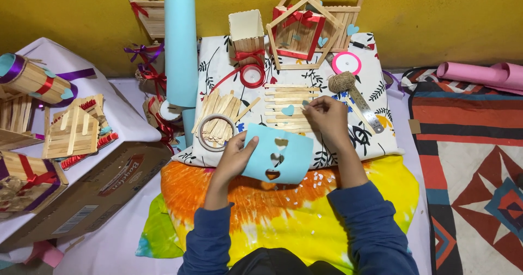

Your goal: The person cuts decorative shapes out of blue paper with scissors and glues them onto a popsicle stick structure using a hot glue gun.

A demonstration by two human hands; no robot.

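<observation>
Cardboard box [92,196]: lower left, brown, long and flat-sided, with a red and white oval label on its side and a white barcode patch nearer the corner.
Tie-dye cloth [283,209]: orange, yellow and green, soft and creased, spread under the forearms, dotted with small white paper scraps.
Floral cushion [376,128]: white fabric with a black leaf print, lying between the wall and the tie-dye cloth, bearing most of the craft pieces.
Blue paper roll [181,46]: pale blue, smooth, standing upright at the cushion's left edge.
Stick house frame [297,35]: pentagon of flat wooden sticks with a red ribbon bow, at the cushion's far edge.
Blue card [291,152]: pale blue sheet with three heart-shaped cut-outs in a column, at the cushion's near edge.
Stick raft [289,109]: flat wooden sticks laid side by side, with a small blue paper heart [287,110] resting on it.
Left hand [234,158]: closed on the blue card's left edge, thumb on top.
Right hand [327,114]: fingertips pinched over the stick raft; what they pinch is too small to tell.
Tape ring [216,132]: clear, round, lying on loose sticks beside the left hand.
</observation>
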